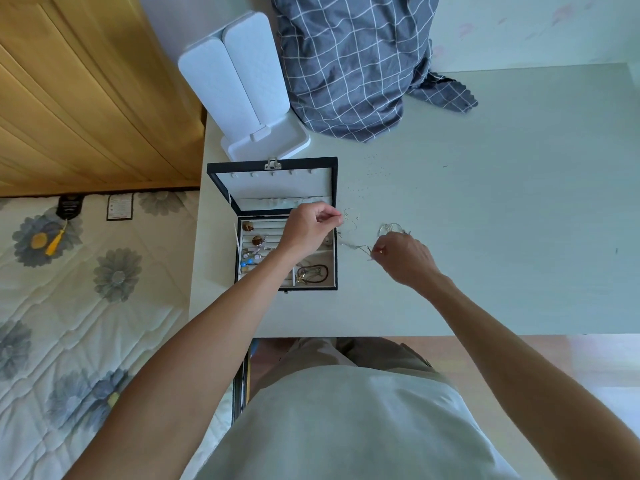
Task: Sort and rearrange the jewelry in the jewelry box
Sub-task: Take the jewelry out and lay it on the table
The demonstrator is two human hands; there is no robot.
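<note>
Thin chain point(353, 242) between hands, too fine.

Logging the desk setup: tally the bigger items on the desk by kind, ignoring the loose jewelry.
Jewelry box, lid open: 1
White folding stand: 1
Grey checked cloth: 1
Total: 3

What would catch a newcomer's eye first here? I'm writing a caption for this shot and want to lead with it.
First, the two hands at centre: the left hand and right hand pinch a thin tangled chain above the pale table. Just left of them sits the open jewelry box, trinkets in its compartments. Behind it stand a white folding stand and a grey checked cloth.
</note>
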